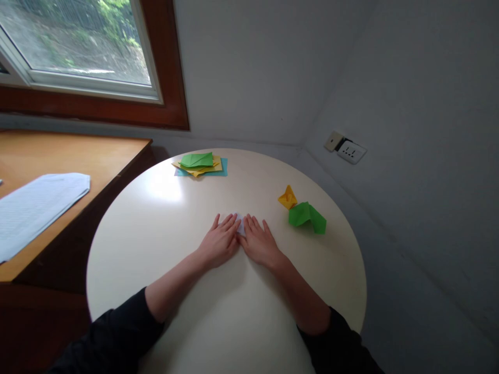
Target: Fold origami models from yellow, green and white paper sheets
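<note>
Both palms press down near the middle of a round white table (187,306). Between and under them lies a small piece of pale paper (240,225), mostly covered, so its shape and folds are hidden. My left hand (220,241) is flat on its left part, fingers stretched out. My right hand (259,242) rests on its right part, also flat with fingers spread slightly. To the right of my right hand sit a folded yellow paper figure (288,197) and a folded green paper figure (307,217), close together.
A stack of coloured paper (200,163), green, yellow and blue, lies at the table's far left. A wooden desk (113,150) with printed sheets (42,205) stands on the left. Behind are a window (89,41) and walls; a power socket (352,151) is at right.
</note>
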Tool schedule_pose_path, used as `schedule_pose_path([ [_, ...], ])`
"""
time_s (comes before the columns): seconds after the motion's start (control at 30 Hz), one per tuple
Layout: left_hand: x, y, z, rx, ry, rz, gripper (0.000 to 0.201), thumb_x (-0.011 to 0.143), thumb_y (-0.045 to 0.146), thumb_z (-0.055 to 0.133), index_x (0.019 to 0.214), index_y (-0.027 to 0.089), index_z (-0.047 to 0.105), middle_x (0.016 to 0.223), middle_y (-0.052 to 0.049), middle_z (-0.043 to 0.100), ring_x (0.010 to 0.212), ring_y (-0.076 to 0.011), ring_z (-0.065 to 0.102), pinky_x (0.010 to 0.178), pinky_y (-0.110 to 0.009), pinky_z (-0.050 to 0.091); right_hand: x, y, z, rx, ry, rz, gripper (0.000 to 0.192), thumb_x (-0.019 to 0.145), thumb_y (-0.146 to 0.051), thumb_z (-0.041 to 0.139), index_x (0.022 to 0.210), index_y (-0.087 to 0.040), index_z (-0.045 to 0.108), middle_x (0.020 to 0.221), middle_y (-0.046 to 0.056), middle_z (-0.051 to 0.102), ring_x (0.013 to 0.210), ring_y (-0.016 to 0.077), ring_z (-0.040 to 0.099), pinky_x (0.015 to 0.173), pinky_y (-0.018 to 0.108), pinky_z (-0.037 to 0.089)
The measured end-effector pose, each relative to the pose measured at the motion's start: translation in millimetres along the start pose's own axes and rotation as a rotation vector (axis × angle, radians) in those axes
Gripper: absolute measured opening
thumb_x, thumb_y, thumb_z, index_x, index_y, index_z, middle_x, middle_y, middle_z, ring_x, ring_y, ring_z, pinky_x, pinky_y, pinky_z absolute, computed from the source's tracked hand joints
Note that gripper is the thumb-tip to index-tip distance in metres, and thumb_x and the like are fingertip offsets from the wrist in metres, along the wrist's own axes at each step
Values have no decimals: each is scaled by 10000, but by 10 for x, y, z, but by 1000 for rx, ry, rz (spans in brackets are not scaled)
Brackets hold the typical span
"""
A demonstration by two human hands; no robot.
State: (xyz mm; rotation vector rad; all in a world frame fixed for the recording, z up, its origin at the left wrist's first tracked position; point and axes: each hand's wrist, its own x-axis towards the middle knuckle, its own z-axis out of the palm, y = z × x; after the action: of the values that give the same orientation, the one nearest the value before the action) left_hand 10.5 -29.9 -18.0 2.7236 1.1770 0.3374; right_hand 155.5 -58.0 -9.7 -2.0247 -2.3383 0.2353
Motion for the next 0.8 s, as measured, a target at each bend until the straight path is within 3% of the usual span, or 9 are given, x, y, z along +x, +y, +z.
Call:
schedule_pose_path([
  [0.2,-25,-29,118,58,-34,5,500,915,329,253,1347,101,357,1422,-154,337,1340,-230,266,1103,-463,168,-4,-1,-3,-10,25,-6,547,915,-324,292,1376,-30,291,1448,173,263,1349,266,241,1104,457,145],
  [0.43,-20,-40,99,48,-35,8,492,913,300,249,1352,102,349,1426,-142,335,1339,-227,270,1100,-464,177,33,16,27,-24,131,-60,522,907,-257,297,1370,-17,294,1444,175,279,1350,247,245,1113,454,107],
  [0.8,-14,-69,44,60,-49,-47,482,910,286,256,1346,109,358,1430,-138,327,1334,-229,282,1095,-476,180,19,14,1,-16,62,-89,481,918,-239,265,1349,-44,349,1420,167,333,1324,236,307,1095,464,169],
])
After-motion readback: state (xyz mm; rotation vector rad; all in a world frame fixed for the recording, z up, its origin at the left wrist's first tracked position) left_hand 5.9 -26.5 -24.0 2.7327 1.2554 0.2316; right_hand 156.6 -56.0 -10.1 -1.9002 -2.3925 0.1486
